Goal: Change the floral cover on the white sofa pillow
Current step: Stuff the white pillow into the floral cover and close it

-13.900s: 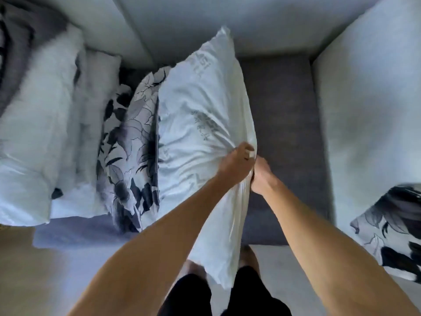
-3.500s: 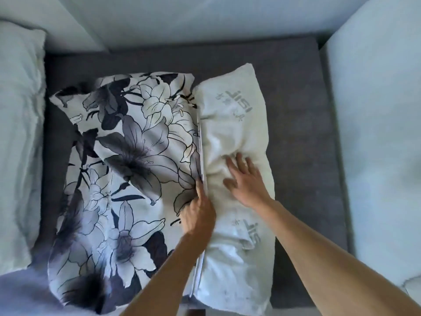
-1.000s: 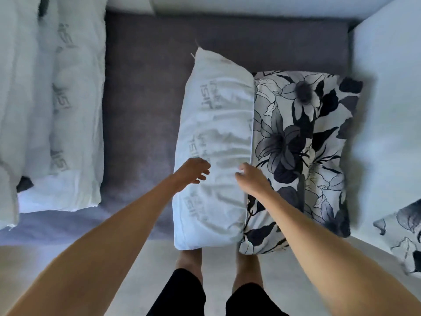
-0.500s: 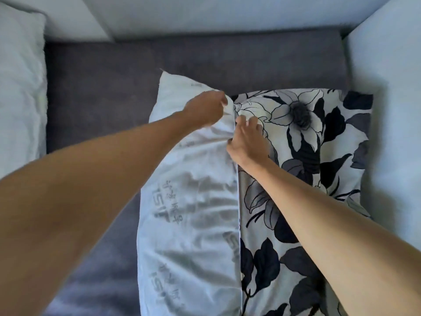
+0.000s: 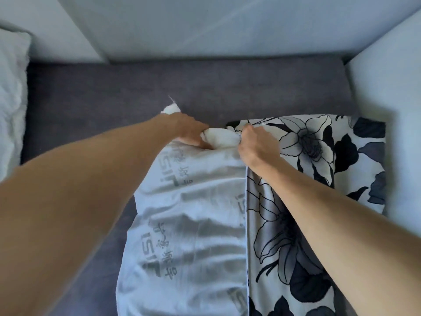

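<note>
Pillow corner now bunched between hands

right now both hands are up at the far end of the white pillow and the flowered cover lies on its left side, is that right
Not quite. The flowered cover lies on the right side of the white pillow, not the left, as the head view shows. The rest holds: the left hand and right hand are both up at the pillow's far end.

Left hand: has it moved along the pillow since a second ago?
Yes. The left hand has gone from the middle of the white pillow to its far end, nearer the sofa backrest, where it grips a bunched corner.
</note>
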